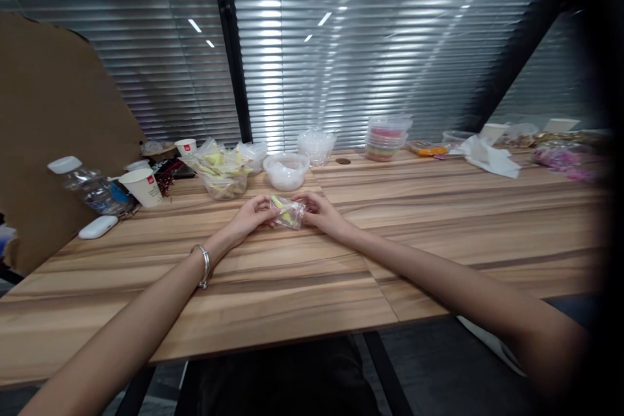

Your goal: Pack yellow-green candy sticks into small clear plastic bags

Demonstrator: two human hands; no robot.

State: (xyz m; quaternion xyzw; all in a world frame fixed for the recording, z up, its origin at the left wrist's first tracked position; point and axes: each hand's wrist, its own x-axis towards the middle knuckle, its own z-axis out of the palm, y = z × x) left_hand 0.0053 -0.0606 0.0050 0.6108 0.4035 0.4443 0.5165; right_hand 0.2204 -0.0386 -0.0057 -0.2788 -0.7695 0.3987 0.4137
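Note:
A small clear plastic bag [288, 213] with yellow-green pieces inside is held between my two hands, over the middle of the wooden table. My left hand [254, 216] pinches its left side, and a silver bangle circles that wrist. On the right side of the bag, my right hand [316, 211] has its fingers closed on the edge. Just beyond my hands stands a round clear tub [286, 172] with whitish contents. Behind my left hand, a clear container [223, 183] is heaped with similar bags of yellow-green pieces.
Paper cups [142, 187], a clear bottle [95, 190] and a white case [98, 227] stand at the left by a cardboard panel [58, 123]. Along the back are stacked tubs [385, 138], an orange packet [428, 149], white tissue [490, 157] and pink wrappers [563, 157].

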